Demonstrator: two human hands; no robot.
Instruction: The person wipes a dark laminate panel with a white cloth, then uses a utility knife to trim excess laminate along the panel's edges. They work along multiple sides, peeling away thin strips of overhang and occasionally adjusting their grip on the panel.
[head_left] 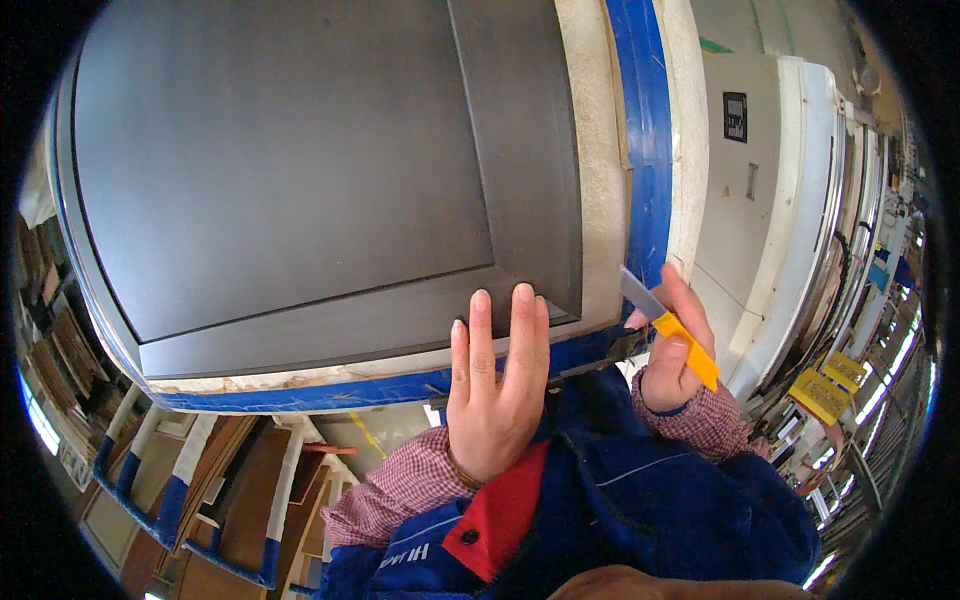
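A dark grey-brown framed panel, like a cabinet door, lies flat on a padded bench. My left hand rests on the panel's near right corner, fingers stretched out and slightly apart, palm toward the surface. Beyond the bench's right corner, my right hand is closed around a scraper with a yellow handle and a flat greyish blade. The blade points up and left, over the bench's padded border, apart from the panel. Part of the right hand's fingers is hidden behind the tool.
Blue tape and pale padding edge the bench. To the right stands a light grey cabinet with long rails beyond it. A yellow sign is farther right. At lower left are racks with blue and white padded bars and brown boards.
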